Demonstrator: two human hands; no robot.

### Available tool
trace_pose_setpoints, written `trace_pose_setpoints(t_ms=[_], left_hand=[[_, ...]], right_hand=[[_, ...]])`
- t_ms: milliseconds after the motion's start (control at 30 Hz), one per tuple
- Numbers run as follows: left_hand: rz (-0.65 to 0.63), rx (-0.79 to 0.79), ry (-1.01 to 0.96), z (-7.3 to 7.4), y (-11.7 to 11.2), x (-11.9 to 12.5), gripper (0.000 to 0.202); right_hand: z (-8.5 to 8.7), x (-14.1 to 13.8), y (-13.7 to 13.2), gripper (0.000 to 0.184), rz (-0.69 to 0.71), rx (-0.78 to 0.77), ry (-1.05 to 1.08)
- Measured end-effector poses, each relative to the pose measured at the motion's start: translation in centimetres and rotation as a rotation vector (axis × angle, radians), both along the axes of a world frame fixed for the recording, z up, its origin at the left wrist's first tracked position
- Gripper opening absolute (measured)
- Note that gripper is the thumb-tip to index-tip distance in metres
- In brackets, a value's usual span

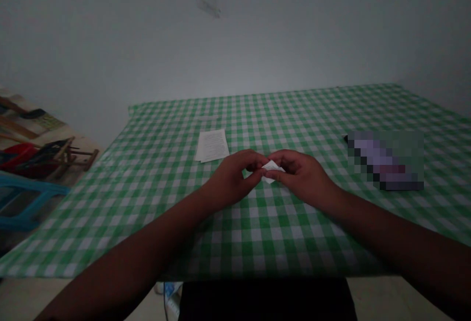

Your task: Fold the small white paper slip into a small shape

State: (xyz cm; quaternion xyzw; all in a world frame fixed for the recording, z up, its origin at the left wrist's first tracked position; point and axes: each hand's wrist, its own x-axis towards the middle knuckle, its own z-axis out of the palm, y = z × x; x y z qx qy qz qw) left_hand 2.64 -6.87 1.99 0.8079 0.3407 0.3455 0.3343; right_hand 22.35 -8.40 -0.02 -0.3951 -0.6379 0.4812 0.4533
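A small piece of folded white paper [272, 171] is pinched between my left hand [230, 176] and my right hand [300, 173], above the green-and-white gingham tablecloth [235, 232]. The fingertips of both hands meet around it and hide much of it. Up and to the left of my left hand lie printed white sheets [212, 145], flat on the cloth and apart from my hands.
A pixelated, blurred object [385, 160] lies on the cloth to the right. Beyond the table's left edge stand a blue plastic stool [25, 198], a red object [18, 156] and a wooden stool [73, 151]. A white wall [235, 41] rises behind the table.
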Motion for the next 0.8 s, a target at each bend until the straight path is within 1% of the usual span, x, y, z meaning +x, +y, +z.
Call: trace_pose_setpoints(t_ms=[33,100,200,267,300,367,433,500,633,733,800], left_hand=[[-0.009,0.052,0.026,0.1,0.0,0.0,0.012],[-0.014,0.084,0.043,0.3,0.1,0.0,0.009],[0.033,0.056,0.014,0.1,0.3,-0.2,0.009],[0.065,0.087,0.025,-0.1,0.5,-0.4,0.010],[0.071,0.127,0.050,-0.2,0.5,-0.5,0.010],[0.084,0.232,0.118,-0.3,0.4,-0.5,0.012],[0.110,0.324,0.173,-0.3,0.3,-0.5,0.019],[0.120,0.368,0.191,-0.2,0.2,-0.3,0.020],[0.102,0.349,0.110,0.1,0.1,0.0,0.009],[0.162,0.292,0.037,0.0,0.1,0.0,0.004],[0.199,0.199,-0.035,-0.2,0.1,0.0,0.005]], right_hand=[[0.0,0.0,0.0,0.022,-0.019,-0.005,-0.020],[0.3,0.1,0.2,0.020,-0.051,-0.042,-0.005],[0.8,0.4,0.5,0.020,-0.025,-0.153,0.051],[1.2,0.7,0.8,0.018,0.002,-0.207,0.038],[1.2,0.9,0.9,0.017,0.007,-0.212,0.011],[1.2,1.1,1.0,0.016,-0.017,-0.172,-0.071],[1.0,1.2,0.9,0.016,-0.071,-0.124,-0.152],[0.7,1.1,0.7,0.017,-0.120,-0.107,-0.159],[0.7,0.5,0.4,0.012,-0.111,-0.081,0.012],[0.9,0.2,0.4,0.008,-0.099,-0.035,0.089],[0.9,0.1,0.4,0.007,-0.097,-0.017,0.119]])
